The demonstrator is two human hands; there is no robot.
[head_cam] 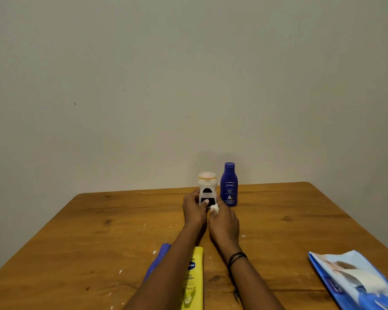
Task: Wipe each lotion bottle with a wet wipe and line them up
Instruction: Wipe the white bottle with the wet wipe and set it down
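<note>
A small white bottle [207, 189] with a black label and a pale cap stands upright near the table's far edge. My left hand [194, 209] grips its lower part from the left. My right hand [223, 222] pinches a crumpled white wet wipe [214, 208] against the bottle's base. Just to the right stands a dark blue Nivea bottle [229, 185], upright and apart from my hands. Close to me a yellow Vaseline bottle [193, 278] lies flat between my forearms. A blue bottle [158, 259] lies beside it, mostly hidden under my left forearm.
A blue and white wet wipe pack [354, 280] lies at the near right corner of the wooden table [87, 231]. White specks dot the tabletop. A plain wall rises right behind the table's far edge.
</note>
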